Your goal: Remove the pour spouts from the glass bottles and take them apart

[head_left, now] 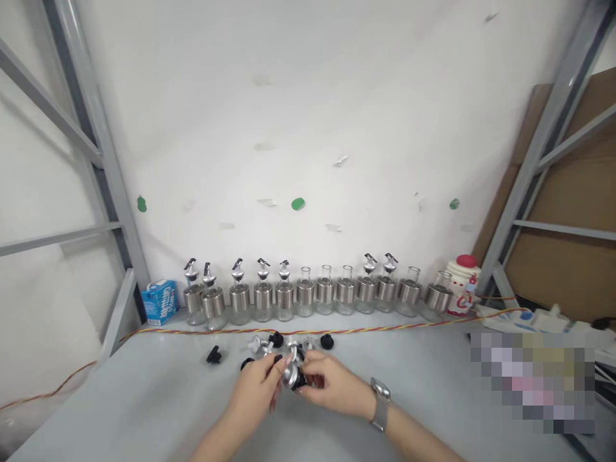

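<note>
My left hand [256,387] and my right hand [337,387] meet above the front middle of the table. Between them is a silver pour spout [290,377] with a black stopper base. My left fingers close on its metal side, and my right fingers pinch the black end. Just behind my hands lie loose silver spout parts [292,343] and black stoppers [327,341], partly covered by my fingers. Another black stopper [214,355] rests apart to the left. Along the wall stand several glass bottles [263,297] with steel sleeves; some carry spouts, others have bare necks.
A red and yellow twisted wire [366,330] crosses the table [158,391] before the bottles. A blue carton [160,301] stands at the left end, a white jar with a red lid [464,285] at the right. Grey metal posts [529,160] frame both sides.
</note>
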A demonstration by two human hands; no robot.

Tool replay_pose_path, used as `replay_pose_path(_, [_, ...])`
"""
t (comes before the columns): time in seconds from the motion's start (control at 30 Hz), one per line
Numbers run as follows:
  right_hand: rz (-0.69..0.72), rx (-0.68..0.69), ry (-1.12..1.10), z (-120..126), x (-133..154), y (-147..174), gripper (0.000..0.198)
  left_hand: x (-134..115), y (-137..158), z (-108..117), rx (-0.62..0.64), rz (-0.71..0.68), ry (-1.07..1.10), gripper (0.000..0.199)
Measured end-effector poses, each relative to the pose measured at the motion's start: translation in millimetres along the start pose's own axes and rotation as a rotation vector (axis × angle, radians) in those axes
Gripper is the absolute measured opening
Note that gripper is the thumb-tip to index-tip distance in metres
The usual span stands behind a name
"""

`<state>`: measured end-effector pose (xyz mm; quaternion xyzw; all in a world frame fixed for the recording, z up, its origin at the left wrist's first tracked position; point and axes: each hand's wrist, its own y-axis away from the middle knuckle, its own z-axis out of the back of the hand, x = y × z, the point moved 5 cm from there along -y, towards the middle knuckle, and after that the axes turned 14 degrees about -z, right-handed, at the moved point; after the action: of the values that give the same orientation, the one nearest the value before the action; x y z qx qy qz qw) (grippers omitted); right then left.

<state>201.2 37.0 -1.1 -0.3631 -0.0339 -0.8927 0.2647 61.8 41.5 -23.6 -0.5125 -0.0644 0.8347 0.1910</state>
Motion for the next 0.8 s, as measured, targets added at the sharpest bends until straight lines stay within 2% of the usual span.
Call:
replay_pose_path(0.1, [0.028,0.015,0.015,-0.1,-0.6,0.2,0.010,-2.5,1.1,-0.4,0.013,-0.032,-0.024,0.043])
replay_pose_path(0.17, [0.054,-0.004,0.098,-2.2,1.0,1.5,0.012,-1.3,1.4,-1.1,-0.002,-0.009,-0.022,0.044])
replay_pose_path(0.37, [0.189,-0.180,0.548,-10.3,16.2,10.3,0.011,9.3,0.2,2.3,-0.108,0.228,0.131,0.052])
replay_pose_path(0.47, [0.250,-0.233,0.644,-10.5,21.8,12.3,0.010,5.9,-1.8,15.7,-0.217,0.268,0.236,0.053])
replay_pose_path(0.53, [0.172,-0.263,0.608,-4.9,18.6,9.0,0.009,0.5,-2.8,24.2,-0.274,0.250,0.294,0.051])
replay_pose_path(0.67, [-0.147,-0.282,0.366,15.2,-4.0,-1.9,0.016,-5.8,-2.4,26.8,-0.295,0.231,0.339,0.049])
replay_pose_path(0.73, [-0.332,-0.215,0.215,24.0,-21.8,-5.4,0.021,-5.7,-2.1,21.5,-0.275,0.231,0.357,0.048])
replay_pose_path(0.8, [-0.511,-0.089,0.094,28.8,-40.7,-5.3,0.026,-4.5,-2.2,15.5,-0.256,0.229,0.379,0.047])
